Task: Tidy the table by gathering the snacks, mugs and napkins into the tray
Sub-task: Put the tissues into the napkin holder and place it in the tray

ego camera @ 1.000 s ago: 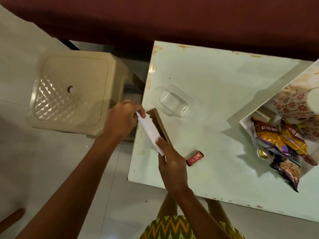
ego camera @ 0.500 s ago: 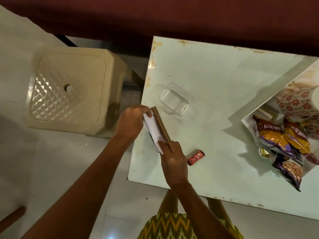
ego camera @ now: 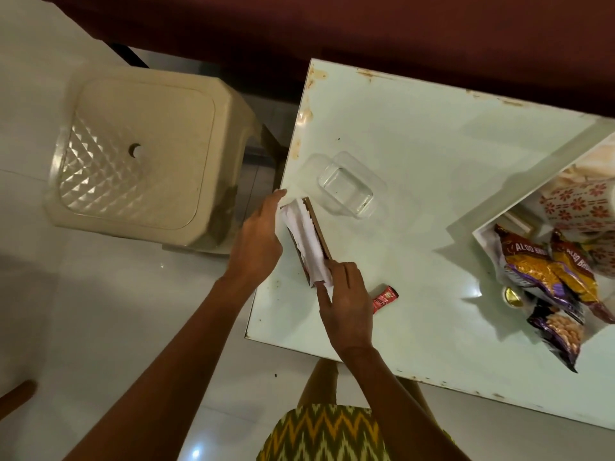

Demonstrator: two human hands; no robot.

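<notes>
Left grip (ego camera: 258, 241) straight-fingered against napkins (ego camera: 307, 239); right grip (ego camera: 346, 302) pinches them; scuffed pale table (ego camera: 432, 154), beige stool (ego camera: 139, 154), white floor (ego camera: 100, 301).

Left grip (ego camera: 258, 241), fingers straight, lies against the side of the brown holder (ego camera: 318, 227) on the desk (ego camera: 432, 161). Right grip (ego camera: 346, 304) pinches the near end of the white napkins (ego camera: 307, 241) standing in it. Red sachet (ego camera: 384, 298) lies just beside the right grip.

The tray (ego camera: 484, 236) and floral mug (ego camera: 579, 204) run off the right edge.
</notes>
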